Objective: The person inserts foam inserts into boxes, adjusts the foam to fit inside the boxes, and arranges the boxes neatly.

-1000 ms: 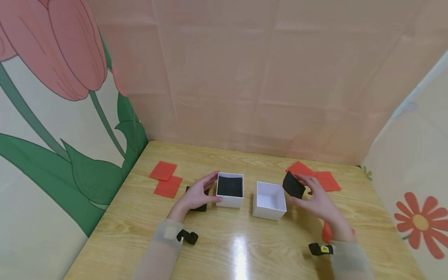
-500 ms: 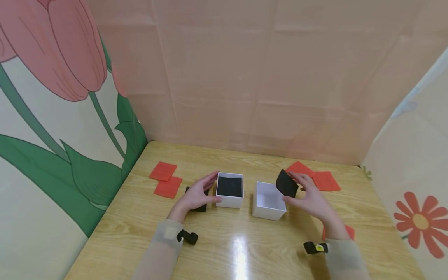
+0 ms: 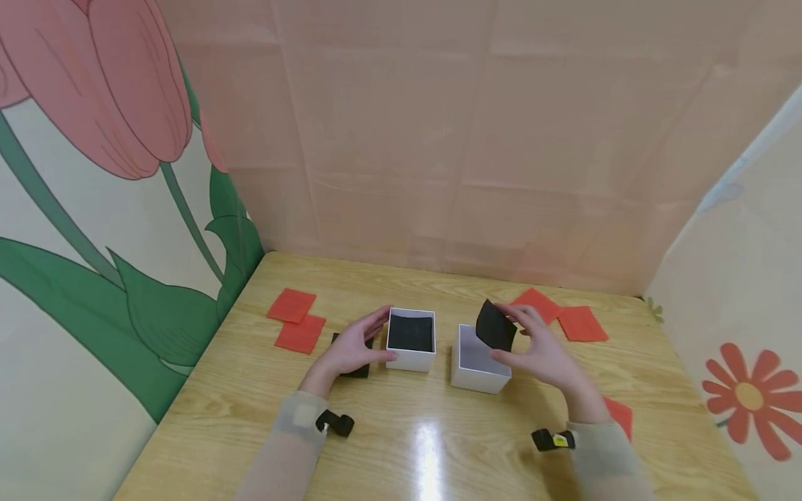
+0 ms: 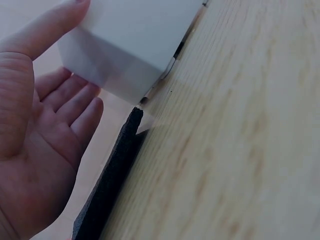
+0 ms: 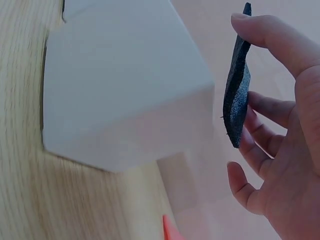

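Note:
My left hand [image 3: 351, 348] holds the left white box [image 3: 410, 361] at its left side, thumb on the front wall and fingers toward the back corner. A black foam square [image 3: 411, 335] lies inside that box. Partly under the left hand, another black foam square [image 4: 112, 175] lies on the table. My right hand [image 3: 541, 355] pinches a tilted black foam square [image 3: 495, 325] between thumb and fingers. It overlaps the back right rim of the right white box [image 3: 479, 380] in the head view. In the right wrist view, the held square [image 5: 236, 90] appears edge-on, above the box's level.
Two red squares [image 3: 301, 334] overlap on the wooden table at the left. Two more red squares [image 3: 583, 323] lie at the back right. A further red square [image 3: 619, 416] shows partly behind the right forearm. A fabric backdrop [image 3: 401, 139] rises behind the table.
My right hand has moved left with the black foam square, from beside the right white box to over its back right part. The left hand and its box stay in place.

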The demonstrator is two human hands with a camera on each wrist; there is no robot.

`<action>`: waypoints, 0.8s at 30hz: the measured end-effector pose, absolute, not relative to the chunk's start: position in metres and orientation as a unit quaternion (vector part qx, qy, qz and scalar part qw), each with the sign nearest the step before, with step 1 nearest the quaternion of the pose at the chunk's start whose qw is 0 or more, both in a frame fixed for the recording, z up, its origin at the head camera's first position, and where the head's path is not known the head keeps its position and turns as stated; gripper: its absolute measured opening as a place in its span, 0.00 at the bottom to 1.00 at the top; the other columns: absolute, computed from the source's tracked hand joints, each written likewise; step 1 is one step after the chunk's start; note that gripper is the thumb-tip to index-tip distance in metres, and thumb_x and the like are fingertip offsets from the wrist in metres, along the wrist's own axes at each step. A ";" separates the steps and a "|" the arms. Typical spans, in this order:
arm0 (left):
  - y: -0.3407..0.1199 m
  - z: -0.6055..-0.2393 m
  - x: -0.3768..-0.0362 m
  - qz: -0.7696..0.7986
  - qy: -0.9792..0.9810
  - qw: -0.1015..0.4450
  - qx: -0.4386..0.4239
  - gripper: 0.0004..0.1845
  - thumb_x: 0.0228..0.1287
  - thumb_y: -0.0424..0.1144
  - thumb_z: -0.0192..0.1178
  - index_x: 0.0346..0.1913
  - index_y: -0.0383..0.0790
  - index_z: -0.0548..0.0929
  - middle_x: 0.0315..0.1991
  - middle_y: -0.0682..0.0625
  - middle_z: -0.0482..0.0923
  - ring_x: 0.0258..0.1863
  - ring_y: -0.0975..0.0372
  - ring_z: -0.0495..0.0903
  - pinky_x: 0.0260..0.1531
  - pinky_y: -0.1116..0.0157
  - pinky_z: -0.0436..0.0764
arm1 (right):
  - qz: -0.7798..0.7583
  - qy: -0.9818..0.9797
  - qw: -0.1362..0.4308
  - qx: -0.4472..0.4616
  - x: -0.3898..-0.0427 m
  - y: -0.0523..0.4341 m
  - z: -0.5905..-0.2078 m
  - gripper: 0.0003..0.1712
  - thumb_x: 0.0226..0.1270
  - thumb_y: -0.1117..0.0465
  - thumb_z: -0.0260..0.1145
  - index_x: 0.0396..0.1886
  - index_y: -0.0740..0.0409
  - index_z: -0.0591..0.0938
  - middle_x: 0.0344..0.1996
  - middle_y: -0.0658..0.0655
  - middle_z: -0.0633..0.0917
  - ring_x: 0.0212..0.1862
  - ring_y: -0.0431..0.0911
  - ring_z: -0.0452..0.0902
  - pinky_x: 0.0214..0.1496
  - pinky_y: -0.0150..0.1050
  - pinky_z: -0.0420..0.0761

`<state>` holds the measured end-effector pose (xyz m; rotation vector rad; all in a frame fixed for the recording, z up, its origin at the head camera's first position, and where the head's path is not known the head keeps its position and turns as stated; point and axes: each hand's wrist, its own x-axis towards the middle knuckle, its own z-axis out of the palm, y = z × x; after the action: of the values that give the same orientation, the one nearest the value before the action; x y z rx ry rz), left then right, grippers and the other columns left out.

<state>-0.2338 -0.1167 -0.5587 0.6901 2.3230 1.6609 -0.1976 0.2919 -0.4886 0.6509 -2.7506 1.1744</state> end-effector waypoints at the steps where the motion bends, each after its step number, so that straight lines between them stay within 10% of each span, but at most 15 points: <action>1: -0.117 -0.559 -0.234 0.563 0.786 0.102 0.234 0.56 0.60 0.47 0.82 0.86 0.52 0.59 0.83 0.52 0.61 0.81 0.56 0.64 0.78 0.56 0.65 | 0.384 -0.897 0.039 0.217 -0.198 0.290 -0.488 0.51 0.61 0.52 0.85 0.81 0.47 0.71 0.65 0.55 0.74 0.67 0.55 0.70 0.61 0.62 0.73; 24: -0.115 -0.558 -0.234 0.560 0.788 0.099 0.236 0.56 0.60 0.47 0.82 0.86 0.51 0.59 0.83 0.52 0.62 0.80 0.58 0.63 0.78 0.59 0.65 | 0.354 -0.893 0.024 0.276 -0.204 0.243 -0.470 0.53 0.56 0.48 0.87 0.80 0.45 0.73 0.66 0.52 0.76 0.61 0.49 0.75 0.59 0.57 0.82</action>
<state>-0.2337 -0.1150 -0.5581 0.6967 2.3314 1.6564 -0.2041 0.2429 -0.4697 0.8532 -2.7637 1.0953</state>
